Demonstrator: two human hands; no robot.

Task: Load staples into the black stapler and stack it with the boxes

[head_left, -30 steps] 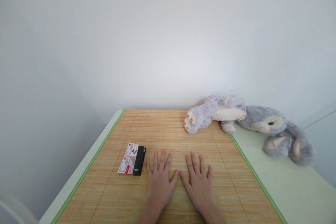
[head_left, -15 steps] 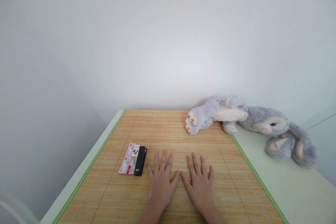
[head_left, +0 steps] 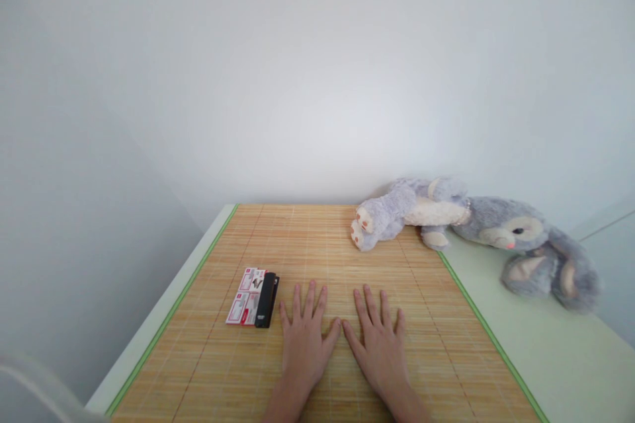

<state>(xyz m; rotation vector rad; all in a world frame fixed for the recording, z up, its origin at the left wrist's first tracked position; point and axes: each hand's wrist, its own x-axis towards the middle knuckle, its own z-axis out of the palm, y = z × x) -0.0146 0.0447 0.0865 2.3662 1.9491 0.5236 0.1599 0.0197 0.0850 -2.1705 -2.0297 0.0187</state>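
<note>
My left hand (head_left: 302, 345) lies flat on the bamboo mat (head_left: 208, 370), fingers spread and holding nothing. To its right, my right hand (head_left: 381, 347) rests palm down as well, its fingers apart. The two thumb tips almost meet; I cannot tell whether they touch. Just left of my left hand is a black stapler (head_left: 266, 300), apart from the fingers. Beside the stapler, on its left, are small white and red printed boxes (head_left: 244, 301), one behind the other.
A grey plush rabbit (head_left: 436, 211) lies on its side along the back right, from the mat onto the pale table (head_left: 560, 350). A white wall (head_left: 297, 79) stands behind the table. At the lower left corner a pale curved object (head_left: 40, 386) shows, blurred.
Both hands stay flat in the same place on the mat. The whole view has shifted very slightly, and more of the pale curved object shows at the lower left.
</note>
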